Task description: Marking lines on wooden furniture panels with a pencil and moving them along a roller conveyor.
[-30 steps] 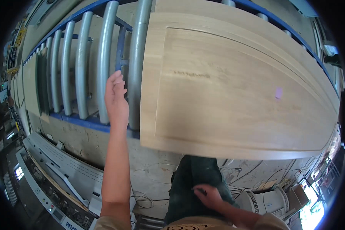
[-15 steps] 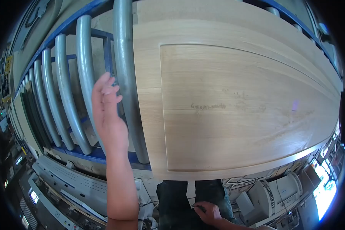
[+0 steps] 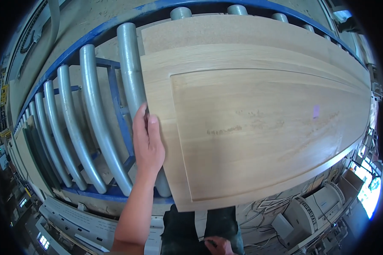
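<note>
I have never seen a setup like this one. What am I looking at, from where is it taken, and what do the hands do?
There is no robot here, only a person's two bare hands. A wide fisheye camera on the person's head looks down, so straight edges look bent. The metal rollers in a blue frame form a conveyor. On it lies a pale wooden panel with a small purple patch and brown smudges. The left hand is at the panel's left edge; how firmly it grips is unclear. The right hand is low, in front of the dark trousers; I cannot tell whether it holds anything.
</note>
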